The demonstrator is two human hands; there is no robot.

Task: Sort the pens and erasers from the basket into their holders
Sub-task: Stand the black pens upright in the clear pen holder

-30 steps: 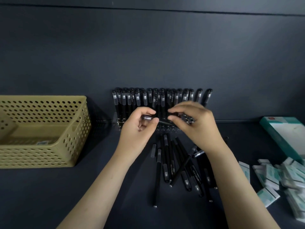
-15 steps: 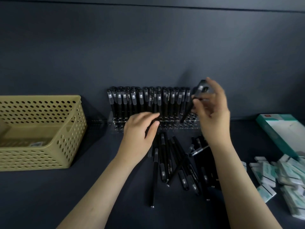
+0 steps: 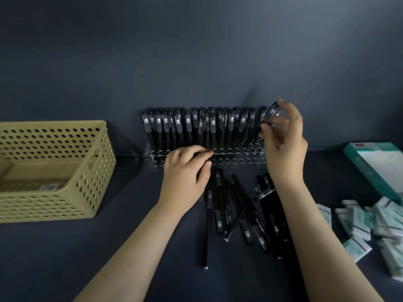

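Observation:
A clear pen holder [image 3: 231,159] stands against the dark wall, with a row of black pens [image 3: 187,127] upright in it. My right hand [image 3: 283,138] pinches one black pen [image 3: 265,122], which slants into the holder's right end. My left hand [image 3: 185,171] rests with relaxed fingers on the holder's front edge and holds nothing. Several loose black pens [image 3: 231,205] lie on the table between my forearms. The yellow perforated basket [image 3: 65,192] sits at the left.
A pile of white and green erasers [image 3: 370,223] lies at the right edge. A teal and white box [image 3: 375,166] stands behind them. The dark wall rises directly behind the holder.
My right hand carried a pen from the table's middle up to the holder's right end and lowers it in. My left hand let go of that pen and settled on the holder's front.

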